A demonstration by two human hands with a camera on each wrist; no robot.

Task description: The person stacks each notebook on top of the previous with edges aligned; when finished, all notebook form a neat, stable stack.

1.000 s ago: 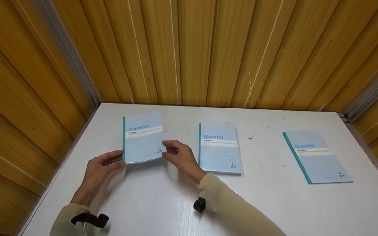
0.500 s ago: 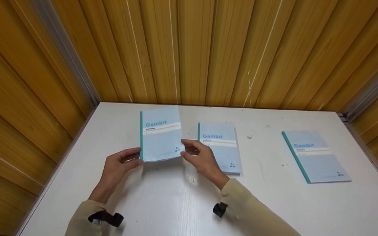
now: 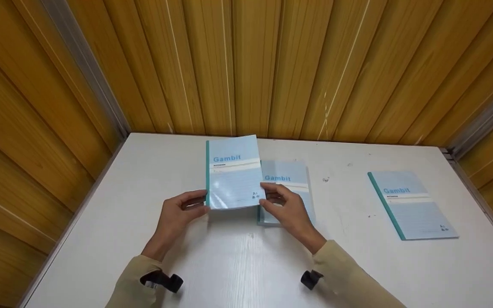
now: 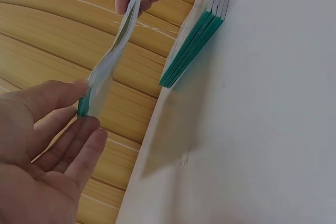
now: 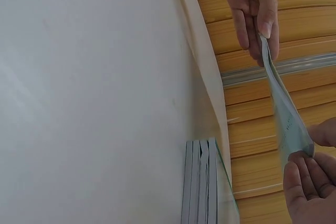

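On my remote feed I'm seeing left hand [image 3: 176, 218] and right hand [image 3: 290, 211] pinching one notebook [image 3: 234, 179] mid-frame by opposite edges, probably supporting its bending pages.

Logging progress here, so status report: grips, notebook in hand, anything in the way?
Left grip, right grip pinching opposite edges. Held notebook raised off table. Notebook stack partly hidden by it in head view; no obstruction seen.

Left fingers [image 3: 192, 196], right fingers [image 3: 277, 188] in pinch grips.
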